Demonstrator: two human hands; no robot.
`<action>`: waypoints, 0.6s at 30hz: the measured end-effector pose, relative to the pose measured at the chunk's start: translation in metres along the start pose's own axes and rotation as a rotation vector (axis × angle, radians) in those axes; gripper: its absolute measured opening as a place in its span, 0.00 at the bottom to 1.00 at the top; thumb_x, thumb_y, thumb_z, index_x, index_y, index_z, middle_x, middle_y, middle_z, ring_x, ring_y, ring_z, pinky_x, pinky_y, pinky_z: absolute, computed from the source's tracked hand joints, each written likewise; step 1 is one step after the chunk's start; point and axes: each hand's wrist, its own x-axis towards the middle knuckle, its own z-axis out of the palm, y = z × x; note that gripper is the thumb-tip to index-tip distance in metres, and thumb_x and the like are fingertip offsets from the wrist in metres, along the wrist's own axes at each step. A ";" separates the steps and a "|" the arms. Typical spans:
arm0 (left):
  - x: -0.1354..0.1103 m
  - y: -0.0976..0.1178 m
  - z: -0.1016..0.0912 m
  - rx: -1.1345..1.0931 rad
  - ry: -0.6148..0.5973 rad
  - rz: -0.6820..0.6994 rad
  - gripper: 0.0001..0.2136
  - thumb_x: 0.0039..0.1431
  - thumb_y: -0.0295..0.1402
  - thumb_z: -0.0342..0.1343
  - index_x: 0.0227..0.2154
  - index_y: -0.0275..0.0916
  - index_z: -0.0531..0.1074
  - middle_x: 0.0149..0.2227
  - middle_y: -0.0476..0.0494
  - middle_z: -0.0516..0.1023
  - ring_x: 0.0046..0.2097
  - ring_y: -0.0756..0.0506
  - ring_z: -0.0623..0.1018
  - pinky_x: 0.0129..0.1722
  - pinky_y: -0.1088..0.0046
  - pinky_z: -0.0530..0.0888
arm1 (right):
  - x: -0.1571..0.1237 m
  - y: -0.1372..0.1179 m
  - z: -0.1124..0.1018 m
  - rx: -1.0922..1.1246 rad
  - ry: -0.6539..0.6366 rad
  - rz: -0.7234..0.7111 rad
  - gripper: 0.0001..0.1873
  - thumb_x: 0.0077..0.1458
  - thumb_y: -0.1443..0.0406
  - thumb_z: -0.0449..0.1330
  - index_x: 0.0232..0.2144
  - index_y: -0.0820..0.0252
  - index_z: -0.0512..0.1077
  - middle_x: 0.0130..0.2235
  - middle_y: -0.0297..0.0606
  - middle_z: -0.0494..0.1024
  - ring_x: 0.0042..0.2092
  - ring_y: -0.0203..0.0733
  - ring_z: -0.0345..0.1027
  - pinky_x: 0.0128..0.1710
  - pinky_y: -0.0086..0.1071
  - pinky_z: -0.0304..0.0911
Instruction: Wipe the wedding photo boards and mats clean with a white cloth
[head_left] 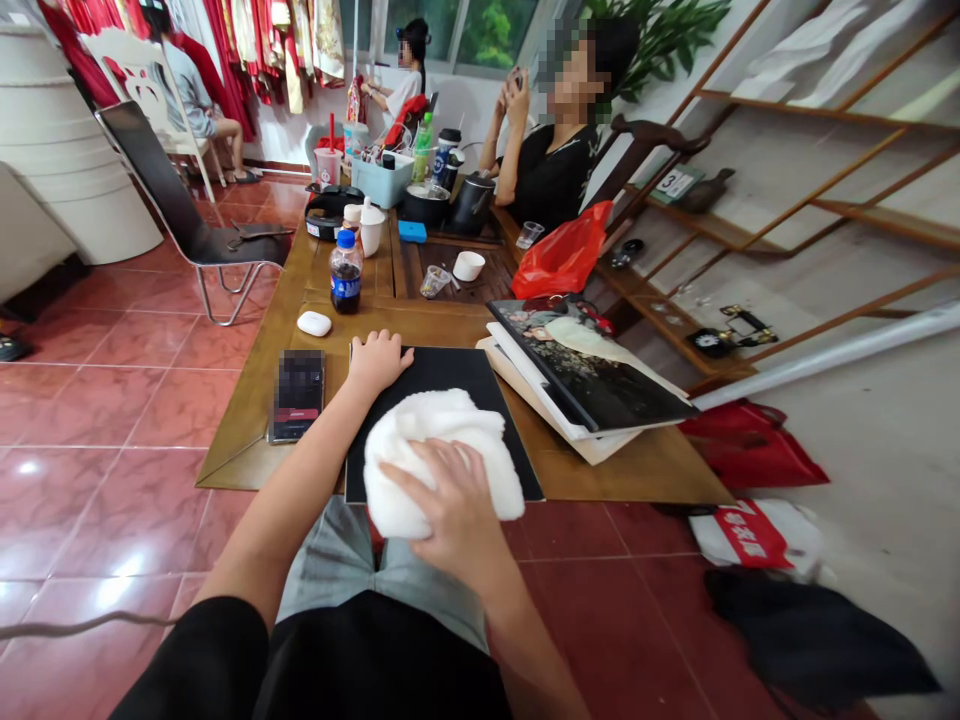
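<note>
A flat black panel, like an album cover [442,368], lies at the table's near edge in front of me. My left hand [379,360] rests on its far left corner, fingers spread and lying flat. With my right hand [450,500] I press a bunched white cloth [487,450] onto the panel; the fingers are bent into the cloth. The cloth covers much of the panel's near half and hangs a little past its near edge. Left of the panel lies a phone [298,395]. A stack of large albums [592,365] sits to its right.
On the wooden table [255,400] stand a blue-capped cola bottle [346,275], a white earbud case [314,323], a small white cup [469,265] and a red plastic bag [562,255]. Across it, a person [551,165] holds up a phone. A black chair [172,190] stands left.
</note>
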 end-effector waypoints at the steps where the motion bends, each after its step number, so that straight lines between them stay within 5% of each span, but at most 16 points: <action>1: 0.000 0.000 0.000 -0.002 -0.001 -0.001 0.21 0.74 0.44 0.43 0.52 0.35 0.74 0.55 0.31 0.77 0.59 0.34 0.73 0.56 0.54 0.67 | 0.004 -0.005 0.003 0.006 -0.013 -0.031 0.38 0.46 0.63 0.64 0.62 0.45 0.71 0.61 0.43 0.71 0.59 0.61 0.61 0.61 0.56 0.50; 6: 0.000 0.001 -0.001 -0.007 -0.008 -0.004 0.21 0.74 0.44 0.42 0.53 0.36 0.74 0.55 0.31 0.76 0.58 0.33 0.73 0.56 0.54 0.67 | 0.002 0.000 0.001 -0.016 -0.016 -0.040 0.37 0.46 0.65 0.65 0.61 0.44 0.72 0.61 0.43 0.72 0.58 0.60 0.62 0.60 0.55 0.51; 14: -0.001 0.001 -0.001 -0.011 0.007 -0.001 0.21 0.74 0.44 0.43 0.53 0.35 0.74 0.56 0.30 0.76 0.58 0.33 0.73 0.56 0.53 0.67 | -0.039 0.055 -0.017 -0.235 0.119 0.250 0.29 0.49 0.71 0.61 0.54 0.48 0.77 0.56 0.44 0.73 0.56 0.58 0.66 0.58 0.53 0.54; 18: -0.001 0.001 0.000 -0.017 0.008 -0.007 0.20 0.74 0.44 0.43 0.52 0.36 0.74 0.55 0.31 0.76 0.58 0.34 0.73 0.56 0.53 0.67 | -0.034 0.050 -0.016 -0.187 0.115 0.243 0.31 0.48 0.70 0.62 0.56 0.46 0.76 0.57 0.43 0.72 0.57 0.58 0.65 0.59 0.53 0.54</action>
